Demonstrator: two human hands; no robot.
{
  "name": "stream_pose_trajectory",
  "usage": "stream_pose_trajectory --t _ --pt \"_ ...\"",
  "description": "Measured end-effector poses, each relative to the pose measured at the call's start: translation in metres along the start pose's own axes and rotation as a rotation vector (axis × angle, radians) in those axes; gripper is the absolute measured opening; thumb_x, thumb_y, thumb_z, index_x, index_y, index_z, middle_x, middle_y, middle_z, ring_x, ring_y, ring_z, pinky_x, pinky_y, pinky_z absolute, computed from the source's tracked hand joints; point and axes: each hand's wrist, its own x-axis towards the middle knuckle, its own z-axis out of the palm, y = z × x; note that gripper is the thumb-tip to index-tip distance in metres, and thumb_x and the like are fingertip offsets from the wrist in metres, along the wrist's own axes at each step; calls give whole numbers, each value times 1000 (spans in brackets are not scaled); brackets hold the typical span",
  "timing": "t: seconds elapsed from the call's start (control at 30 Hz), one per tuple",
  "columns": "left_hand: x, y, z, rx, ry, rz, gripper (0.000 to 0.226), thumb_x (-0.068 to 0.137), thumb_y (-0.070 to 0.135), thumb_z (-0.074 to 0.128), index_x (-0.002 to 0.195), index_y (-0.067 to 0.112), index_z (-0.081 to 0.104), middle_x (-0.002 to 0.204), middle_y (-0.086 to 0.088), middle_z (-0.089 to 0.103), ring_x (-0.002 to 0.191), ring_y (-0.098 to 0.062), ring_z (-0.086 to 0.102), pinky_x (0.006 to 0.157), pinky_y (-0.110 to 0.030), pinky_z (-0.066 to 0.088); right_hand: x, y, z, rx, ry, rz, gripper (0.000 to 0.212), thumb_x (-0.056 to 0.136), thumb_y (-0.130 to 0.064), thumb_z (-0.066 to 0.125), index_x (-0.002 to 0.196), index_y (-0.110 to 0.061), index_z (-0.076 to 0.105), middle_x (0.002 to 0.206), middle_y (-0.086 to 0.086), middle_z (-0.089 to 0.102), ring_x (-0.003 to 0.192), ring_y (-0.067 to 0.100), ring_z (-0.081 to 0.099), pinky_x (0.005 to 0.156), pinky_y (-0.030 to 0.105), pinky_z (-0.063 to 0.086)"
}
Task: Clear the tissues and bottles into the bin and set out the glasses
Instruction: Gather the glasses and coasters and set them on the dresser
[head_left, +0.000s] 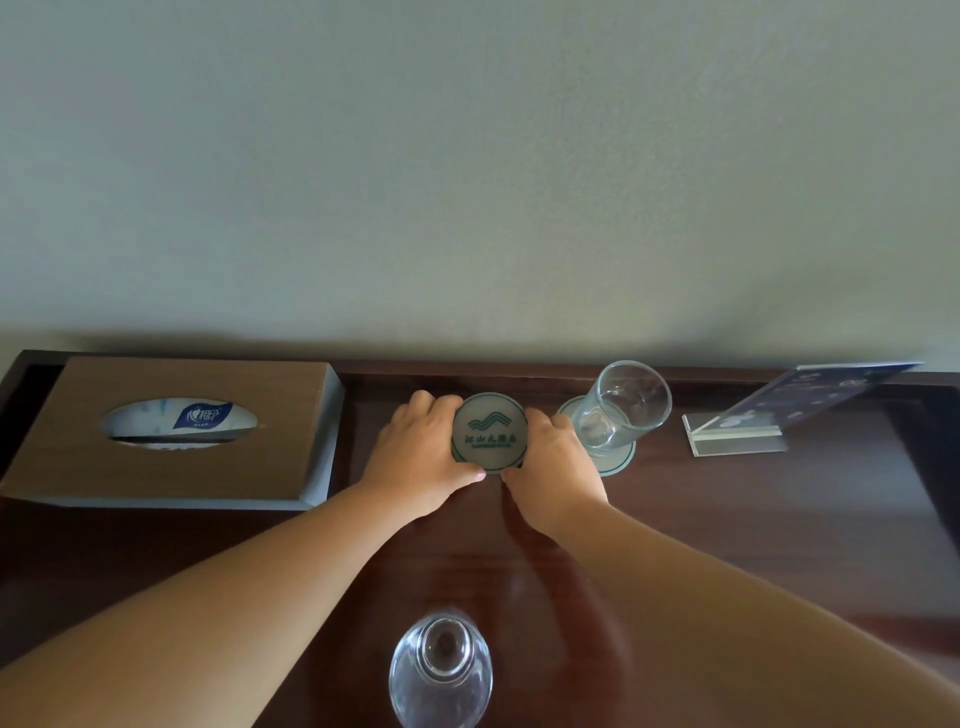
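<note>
Pale wall (467, 156) backs a dark wooden worktop (779, 530). No loose tissues, bottles or bin show anywhere in view, so the clearing part looks finished, though the bin itself cannot be checked from here.

What remains is the glasses. Near the rear edge, right of centre, the rear glass (623, 410) already stands upright on the second coaster (618, 463), so that setting looks done. Just left of it, both hands hold a round printed coaster (488, 434) between them: the left hand (415, 457) grips its left rim and the right hand (550, 467) its right rim, fingers curled over the far edge and thumbs meeting at the near edge. Whether it lies flat on the wood or is a little raised cannot be told. The right hand is just beside the rear glass.

At the front edge, about centre and between the forearms, the front glass (441, 670) waits on bare wood, well apart from the coaster; whether it is upright or inverted is unclear. It probably goes on the coaster next.

At the rear left corner sits a tissue box (171, 467), and a clear sign stand (779, 415) towards the rear right.
</note>
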Motion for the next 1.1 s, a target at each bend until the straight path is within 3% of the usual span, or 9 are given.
stream_pose_trajectory --t 0.27,0.43,0.53,0.63,0.77,0.87,1.0,1.1 --pt "-1 1 0 11 1 -4 72 69 50 75 131 28 44 116 2 43 114 -24 44 92 -39 43 1 3 1 26 16 3 43 85 -13 65 123 -11 45 123 9 44 101 30 60 84 35 51" --pt "-7 0 -4 11 -13 -36 85 73 49 73 143 24 33 131 -4 42 125 -28 40 99 -44 42 -7 6 0 75 35 -20 47 88 -11 60 130 -18 42 123 7 45 99 27 59 78 31 47" --pt "-20 -6 -12 -37 7 -47 79 79 43 71 145 23 32 130 -5 44 125 -26 42 100 -44 42 -23 12 -2 54 11 -42 55 89 -16 59 139 -23 37 129 2 42 103 24 59 75 28 43" --pt "-43 -13 -21 -93 23 -59 65 86 33 68 142 24 37 119 0 49 112 -19 49 94 -36 45 -44 17 -3 68 -48 -99 60 86 -18 62 141 -26 37 130 -1 43 111 20 57 83 29 47" --pt "-86 -24 -26 -130 -30 -74 52 89 27 62 135 37 41 108 17 48 93 -2 51 83 -23 43 -69 23 2 83 -166 -221 61 84 -19 64 139 -31 40 125 -6 46 104 10 57 85 22 45" --pt "-120 -31 -21 -187 -83 -116 57 86 21 60 130 51 38 110 27 47 98 8 49 78 -14 38 -86 28 5 74 -241 -280 63 82 -19 64 139 -33 40 124 -8 46 104 9 56 88 25 48" --pt "-159 -29 -12 -251 -180 -104 69 79 27 66 121 69 30 119 33 45 109 14 46 87 -15 43 -108 32 9 67 -327 -343 71 78 -22 66 140 -36 35 130 -11 43 113 8 53 90 22 46" --pt "-178 -25 -3 -305 -212 -74 74 75 24 60 125 68 29 127 35 41 116 11 46 96 -19 45 -120 31 14 102 -381 -391 75 72 -27 67 137 -44 33 131 -16 40 113 7 53 88 21 46"
